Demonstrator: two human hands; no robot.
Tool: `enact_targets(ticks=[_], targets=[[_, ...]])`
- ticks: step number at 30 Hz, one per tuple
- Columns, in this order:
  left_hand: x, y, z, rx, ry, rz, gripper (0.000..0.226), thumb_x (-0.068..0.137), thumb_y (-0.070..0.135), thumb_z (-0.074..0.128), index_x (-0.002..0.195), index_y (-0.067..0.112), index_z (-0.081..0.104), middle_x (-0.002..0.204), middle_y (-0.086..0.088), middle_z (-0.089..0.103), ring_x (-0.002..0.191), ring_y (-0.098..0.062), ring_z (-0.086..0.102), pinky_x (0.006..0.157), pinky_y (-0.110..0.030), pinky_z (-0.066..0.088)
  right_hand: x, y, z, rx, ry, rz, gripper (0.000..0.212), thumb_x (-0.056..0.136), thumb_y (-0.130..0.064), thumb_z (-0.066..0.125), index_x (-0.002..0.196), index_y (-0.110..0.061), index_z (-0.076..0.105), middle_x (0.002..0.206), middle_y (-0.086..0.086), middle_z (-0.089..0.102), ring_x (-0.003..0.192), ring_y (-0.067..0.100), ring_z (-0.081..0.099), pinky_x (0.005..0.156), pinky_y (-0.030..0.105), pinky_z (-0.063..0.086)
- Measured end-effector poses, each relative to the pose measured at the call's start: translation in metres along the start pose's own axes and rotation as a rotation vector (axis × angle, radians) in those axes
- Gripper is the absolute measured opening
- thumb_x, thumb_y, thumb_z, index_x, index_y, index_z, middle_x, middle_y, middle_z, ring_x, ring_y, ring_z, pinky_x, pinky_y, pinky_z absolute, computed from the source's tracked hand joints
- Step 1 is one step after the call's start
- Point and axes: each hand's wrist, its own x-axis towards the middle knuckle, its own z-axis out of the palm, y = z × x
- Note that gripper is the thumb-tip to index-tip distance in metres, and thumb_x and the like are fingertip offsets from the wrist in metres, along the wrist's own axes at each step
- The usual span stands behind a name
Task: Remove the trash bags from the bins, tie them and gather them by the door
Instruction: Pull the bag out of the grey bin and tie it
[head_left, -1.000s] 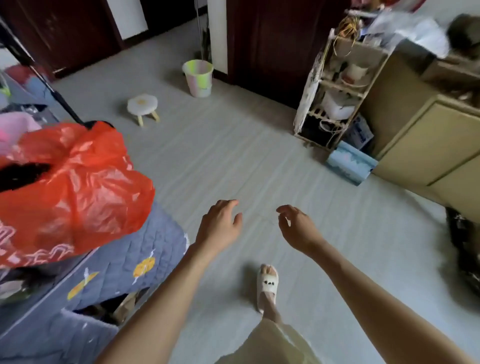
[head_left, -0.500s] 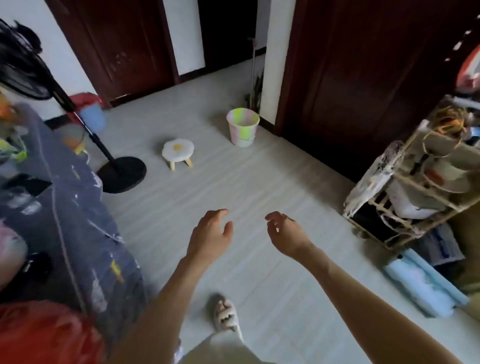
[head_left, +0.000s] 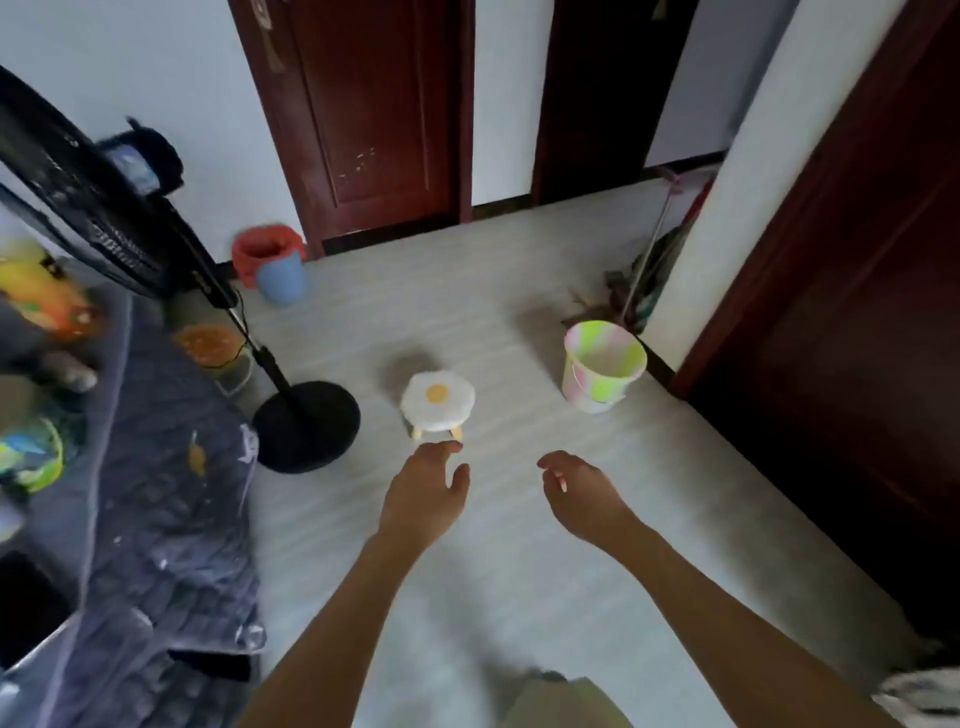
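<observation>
A blue bin (head_left: 283, 278) lined with a red trash bag (head_left: 262, 247) stands by the far wall, left of a dark red door (head_left: 374, 109). A pastel striped bin (head_left: 602, 366) sits on the floor to the right, near a white wall corner; no bag shows in it. My left hand (head_left: 426, 493) and my right hand (head_left: 582, 493) hang in front of me above the floor, fingers loosely curled, holding nothing. Both are well short of either bin.
A small egg-shaped stool (head_left: 438, 400) stands just beyond my left hand. A black standing fan (head_left: 306, 423) rises at left beside a table under a grey quilted cover (head_left: 156, 493). A broom (head_left: 649, 254) leans at the wall corner. Dark wooden panels (head_left: 852, 291) line the right.
My view has swung left and upward: the shelf rack and red bag on the table left the frame, and the blue bin, doors and fan came into full view. Both hands stay empty.
</observation>
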Motion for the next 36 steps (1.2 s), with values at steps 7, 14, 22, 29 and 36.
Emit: enact_targets(ticks=[7, 14, 22, 29, 36], targets=[[0.225, -0.037, -0.043, -0.032, 0.091, -0.168, 0.039, 0.093, 0.027, 0.047, 0.13, 0.016, 0.047, 0.129, -0.007, 0.051, 0.115, -0.023, 0.052, 0.097, -0.029, 0.039, 0.261, -0.049, -0.028, 0.011, -0.062, -0.129, 0.028, 0.093, -0.014, 0.042, 0.118, -0.009, 0.054, 0.12, 0.012, 0.061, 0.109, 0.028, 0.056, 0.093, 0.03, 0.04], [0.398, -0.051, -0.123, -0.049, 0.197, -0.268, 0.037, 0.093, 0.025, 0.045, 0.129, 0.016, 0.049, 0.129, -0.007, 0.052, 0.114, -0.025, 0.054, 0.099, -0.035, 0.043, 0.464, -0.151, -0.059, -0.045, -0.194, -0.27, 0.029, 0.094, -0.021, 0.039, 0.118, -0.013, 0.055, 0.117, 0.009, 0.061, 0.106, 0.026, 0.056, 0.09, 0.033, 0.044], [0.598, -0.153, -0.209, -0.136, 0.291, -0.376, 0.037, 0.094, 0.025, 0.044, 0.13, 0.017, 0.047, 0.133, -0.005, 0.049, 0.12, -0.021, 0.049, 0.098, -0.03, 0.038, 0.684, -0.289, -0.006, -0.094, -0.315, -0.368, 0.032, 0.094, -0.022, 0.038, 0.121, -0.013, 0.053, 0.119, 0.008, 0.06, 0.107, 0.024, 0.056, 0.089, 0.032, 0.044], [0.782, -0.232, -0.318, -0.196, 0.352, -0.427, 0.036, 0.093, 0.02, 0.044, 0.129, 0.015, 0.048, 0.132, -0.006, 0.051, 0.119, -0.022, 0.051, 0.097, -0.031, 0.04, 0.855, -0.422, 0.012, -0.066, -0.304, -0.308, 0.03, 0.095, -0.022, 0.037, 0.12, -0.014, 0.053, 0.112, 0.006, 0.062, 0.087, 0.018, 0.056, 0.076, 0.027, 0.042], [0.912, -0.278, -0.38, -0.186, 0.282, -0.409, 0.036, 0.093, 0.019, 0.044, 0.129, 0.015, 0.047, 0.13, -0.005, 0.051, 0.116, -0.022, 0.052, 0.094, -0.031, 0.041, 0.995, -0.489, 0.022, -0.067, -0.315, -0.282, 0.03, 0.095, -0.021, 0.036, 0.118, -0.014, 0.054, 0.112, 0.004, 0.062, 0.086, 0.015, 0.055, 0.077, 0.027, 0.044]])
